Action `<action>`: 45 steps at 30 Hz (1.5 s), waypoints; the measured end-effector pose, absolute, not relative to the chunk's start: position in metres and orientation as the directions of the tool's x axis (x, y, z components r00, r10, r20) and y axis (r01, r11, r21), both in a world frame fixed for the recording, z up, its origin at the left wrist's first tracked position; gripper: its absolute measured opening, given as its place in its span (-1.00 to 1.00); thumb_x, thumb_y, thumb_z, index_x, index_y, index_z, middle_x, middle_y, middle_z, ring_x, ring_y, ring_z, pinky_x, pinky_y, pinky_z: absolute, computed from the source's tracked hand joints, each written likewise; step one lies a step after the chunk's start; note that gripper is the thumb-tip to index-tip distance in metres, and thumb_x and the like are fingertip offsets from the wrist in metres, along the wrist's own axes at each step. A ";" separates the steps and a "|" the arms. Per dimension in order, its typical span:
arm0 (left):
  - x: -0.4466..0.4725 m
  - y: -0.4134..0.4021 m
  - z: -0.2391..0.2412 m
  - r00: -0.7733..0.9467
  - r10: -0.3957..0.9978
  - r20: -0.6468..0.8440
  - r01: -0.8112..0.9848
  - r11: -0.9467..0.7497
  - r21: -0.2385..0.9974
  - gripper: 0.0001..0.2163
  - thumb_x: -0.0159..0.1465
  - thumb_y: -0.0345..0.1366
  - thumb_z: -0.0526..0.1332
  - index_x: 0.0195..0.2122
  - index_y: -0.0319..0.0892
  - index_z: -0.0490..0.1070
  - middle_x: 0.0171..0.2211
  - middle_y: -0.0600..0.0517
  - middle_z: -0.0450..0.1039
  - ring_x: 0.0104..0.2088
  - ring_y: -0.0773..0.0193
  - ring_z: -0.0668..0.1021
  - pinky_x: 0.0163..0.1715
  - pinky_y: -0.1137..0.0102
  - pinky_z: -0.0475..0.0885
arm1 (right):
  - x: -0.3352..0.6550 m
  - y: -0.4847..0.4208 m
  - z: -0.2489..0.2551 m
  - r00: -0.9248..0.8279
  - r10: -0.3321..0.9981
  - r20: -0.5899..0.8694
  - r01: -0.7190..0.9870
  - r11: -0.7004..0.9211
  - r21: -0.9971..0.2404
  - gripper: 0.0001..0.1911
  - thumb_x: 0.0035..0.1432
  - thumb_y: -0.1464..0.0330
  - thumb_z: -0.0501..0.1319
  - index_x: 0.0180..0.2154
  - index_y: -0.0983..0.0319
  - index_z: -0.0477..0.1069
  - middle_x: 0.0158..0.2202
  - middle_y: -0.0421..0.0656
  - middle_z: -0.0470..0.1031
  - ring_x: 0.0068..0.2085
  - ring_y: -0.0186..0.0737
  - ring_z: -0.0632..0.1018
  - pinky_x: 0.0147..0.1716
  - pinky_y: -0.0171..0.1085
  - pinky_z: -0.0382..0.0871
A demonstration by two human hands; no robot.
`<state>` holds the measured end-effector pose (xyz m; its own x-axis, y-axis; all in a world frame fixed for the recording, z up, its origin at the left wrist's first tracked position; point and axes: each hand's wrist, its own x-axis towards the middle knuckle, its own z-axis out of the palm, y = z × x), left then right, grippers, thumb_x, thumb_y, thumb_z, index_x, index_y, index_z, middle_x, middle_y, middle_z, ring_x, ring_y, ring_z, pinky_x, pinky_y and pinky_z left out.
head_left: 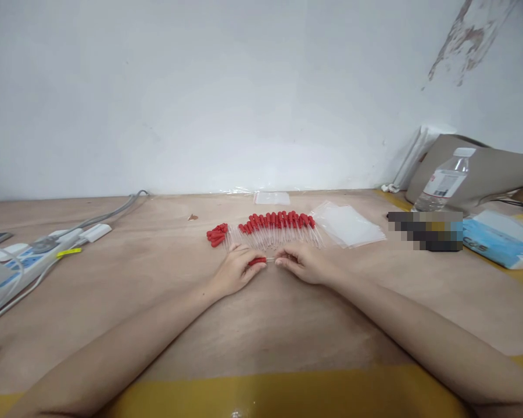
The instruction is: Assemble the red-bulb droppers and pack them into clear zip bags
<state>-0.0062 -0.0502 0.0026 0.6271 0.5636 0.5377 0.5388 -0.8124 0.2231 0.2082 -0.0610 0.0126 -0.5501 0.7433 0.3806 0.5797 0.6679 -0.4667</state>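
Note:
Both hands meet at the middle of the wooden table (165,278) on one clear dropper (264,260) with a red rubber bulb. My left hand (235,270) pinches the red bulb end. My right hand (303,263) pinches the clear glass end. Just behind the hands lies a row of several such droppers (279,227), red bulbs pointing away. A small separate bunch of droppers (218,234) lies to the row's left.
A stack of small clear plastic bags (348,224) lies right of the row, another bag (271,197) by the wall. A power strip with cables (35,255) is at left. A water bottle (444,181), cardboard (492,168) and a blue packet (501,238) sit at right.

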 end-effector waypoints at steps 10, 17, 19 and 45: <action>-0.007 -0.050 0.003 0.609 0.600 0.518 0.525 -0.795 0.304 -0.83 0.20 -0.21 0.12 -0.32 -0.16 0.43 -0.48 0.07 0.45 -0.43 0.33 0.42 -0.26 0.36 0.22 | 0.206 -0.062 0.001 -0.554 0.639 0.534 0.652 0.732 -0.199 -0.74 0.20 0.38 -0.05 -0.38 0.28 0.37 -0.45 -0.13 0.44 -0.42 -0.30 0.39 -0.30 -0.26 0.14; -0.007 -0.053 0.003 0.681 0.512 0.523 0.454 -0.856 0.247 -0.84 0.22 -0.26 0.09 -0.34 -0.20 0.39 -0.49 0.05 0.43 -0.42 0.33 0.41 -0.24 0.34 0.22 | 0.202 -0.066 0.004 -0.576 0.661 0.481 0.680 0.714 -0.167 -0.71 0.19 0.38 -0.05 -0.49 0.27 0.33 -0.55 -0.17 0.42 -0.50 -0.34 0.34 -0.32 -0.26 0.07; -0.007 -0.053 0.001 0.695 0.488 0.528 0.436 -0.870 0.230 -0.86 0.22 -0.27 0.09 -0.35 -0.21 0.38 -0.50 0.05 0.42 -0.43 0.33 0.41 -0.25 0.34 0.22 | 0.200 -0.068 0.003 -0.570 0.682 0.459 0.679 0.705 -0.205 -0.71 0.19 0.38 -0.04 -0.51 0.27 0.33 -0.56 -0.19 0.42 -0.51 -0.35 0.34 -0.31 -0.27 0.06; -0.077 -0.010 0.006 0.045 0.654 0.755 0.856 -0.415 0.309 -0.79 0.15 -0.18 0.12 -0.25 -0.13 0.39 -0.23 -0.01 0.40 -0.12 0.13 0.37 -0.06 0.22 0.17 | 0.216 -0.016 0.038 -0.030 0.960 0.279 0.789 0.194 -0.583 -0.65 0.04 0.16 0.07 -0.57 0.25 0.42 -0.59 -0.17 0.43 -0.49 -0.28 0.43 -0.50 -0.35 0.19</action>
